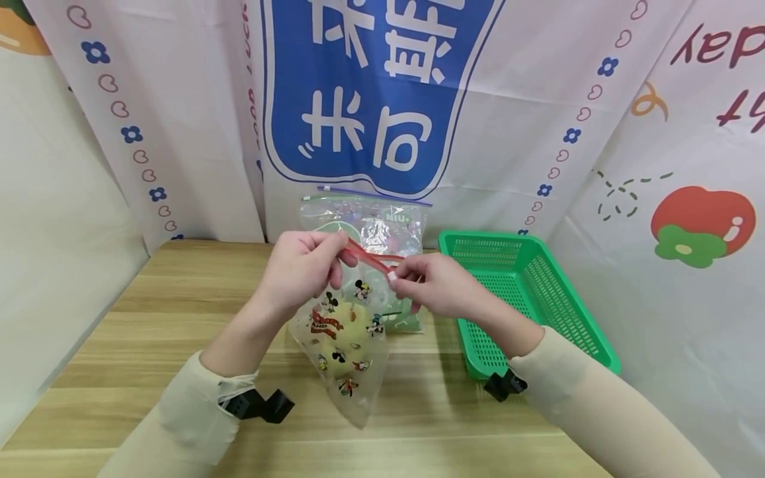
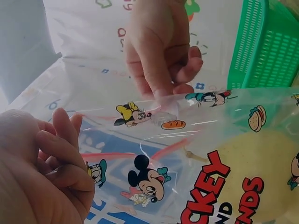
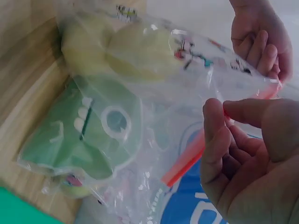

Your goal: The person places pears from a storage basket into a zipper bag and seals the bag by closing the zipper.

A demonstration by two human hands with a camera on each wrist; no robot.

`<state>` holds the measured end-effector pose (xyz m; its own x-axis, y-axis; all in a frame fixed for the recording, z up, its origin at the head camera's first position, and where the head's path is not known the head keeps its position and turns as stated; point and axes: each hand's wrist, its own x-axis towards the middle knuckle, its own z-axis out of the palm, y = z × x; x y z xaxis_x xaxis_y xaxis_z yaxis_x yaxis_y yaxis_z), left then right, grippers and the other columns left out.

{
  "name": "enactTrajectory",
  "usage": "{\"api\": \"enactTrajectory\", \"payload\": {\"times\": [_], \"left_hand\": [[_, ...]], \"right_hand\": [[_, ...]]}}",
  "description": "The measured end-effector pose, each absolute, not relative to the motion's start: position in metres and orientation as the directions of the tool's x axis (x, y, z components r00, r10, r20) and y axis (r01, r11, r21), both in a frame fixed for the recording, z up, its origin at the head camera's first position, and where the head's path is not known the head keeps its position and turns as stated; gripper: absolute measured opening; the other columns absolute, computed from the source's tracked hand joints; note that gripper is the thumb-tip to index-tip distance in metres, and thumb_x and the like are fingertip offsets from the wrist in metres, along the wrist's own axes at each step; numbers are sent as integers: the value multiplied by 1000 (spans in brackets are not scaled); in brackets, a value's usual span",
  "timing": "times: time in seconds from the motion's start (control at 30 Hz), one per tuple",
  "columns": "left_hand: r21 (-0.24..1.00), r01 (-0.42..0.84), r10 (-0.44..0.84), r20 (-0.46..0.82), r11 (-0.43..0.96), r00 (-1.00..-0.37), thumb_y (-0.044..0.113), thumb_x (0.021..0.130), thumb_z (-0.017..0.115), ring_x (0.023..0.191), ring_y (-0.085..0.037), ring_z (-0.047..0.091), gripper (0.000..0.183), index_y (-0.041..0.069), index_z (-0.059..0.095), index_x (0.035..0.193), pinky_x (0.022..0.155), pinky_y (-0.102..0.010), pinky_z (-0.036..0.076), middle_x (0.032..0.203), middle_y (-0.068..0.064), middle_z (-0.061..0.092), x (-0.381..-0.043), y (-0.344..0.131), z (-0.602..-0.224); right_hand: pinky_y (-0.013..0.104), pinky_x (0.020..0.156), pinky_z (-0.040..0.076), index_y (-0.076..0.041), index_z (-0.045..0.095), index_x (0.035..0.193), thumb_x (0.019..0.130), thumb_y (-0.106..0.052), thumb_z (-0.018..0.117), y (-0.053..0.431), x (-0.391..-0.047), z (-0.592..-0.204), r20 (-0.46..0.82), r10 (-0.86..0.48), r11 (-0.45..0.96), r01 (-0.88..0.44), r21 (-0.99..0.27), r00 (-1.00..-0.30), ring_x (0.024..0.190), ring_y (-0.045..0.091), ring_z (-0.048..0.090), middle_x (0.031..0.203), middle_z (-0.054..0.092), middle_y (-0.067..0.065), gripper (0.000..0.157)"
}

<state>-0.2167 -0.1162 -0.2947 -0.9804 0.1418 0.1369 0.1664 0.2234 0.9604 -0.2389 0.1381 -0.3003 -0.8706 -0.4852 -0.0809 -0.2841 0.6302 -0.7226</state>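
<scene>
A clear zip bag printed with cartoon characters hangs between both hands above the table. Pale yellow round fruits fill its lower part; their exact kind is unclear through the plastic. My left hand pinches one end of the red zip strip at the mouth. At the other end, my right hand pinches the small white slider between thumb and index finger. Whether the mouth is fully sealed cannot be told. In the left wrist view, the left fingers are curled by the bag's edge.
Behind it, another clear zip bag with a green print and a purple strip stands against the printed cloth backdrop. A green perforated basket sits on the right of the wooden table.
</scene>
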Motion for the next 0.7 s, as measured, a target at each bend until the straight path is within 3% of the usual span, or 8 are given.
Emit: {"api": "enactTrajectory", "payload": {"times": [0.17,0.43,0.7], "left_hand": [[963,146,167,110,228,-980,27,110,59,44,-11,42,40,1,77,86,41,-26,31,56,-3,63,-212,-121,-294],[955,120,276,42,270,-960,35,113,60,45,-13,46,48,-3,77,89,42,-28,40,58,-4,64,-207,-131,-292],[954,191,146,160,232,-976,36,114,59,47,-15,49,45,1,74,90,44,-29,41,59,0,63,-214,-161,-303]], "right_hand": [[36,69,61,-14,76,105,108,-25,71,151,-240,-284,70,-416,595,-330,-733,-906,79,25,74,96,74,7,13],[30,65,55,-15,80,109,108,-24,72,163,-236,-258,242,-380,561,-430,-708,-893,81,29,67,93,74,4,12],[28,61,52,-14,84,108,105,-19,76,172,-230,-252,370,-355,519,-511,-686,-858,74,23,65,87,74,5,9]]}}
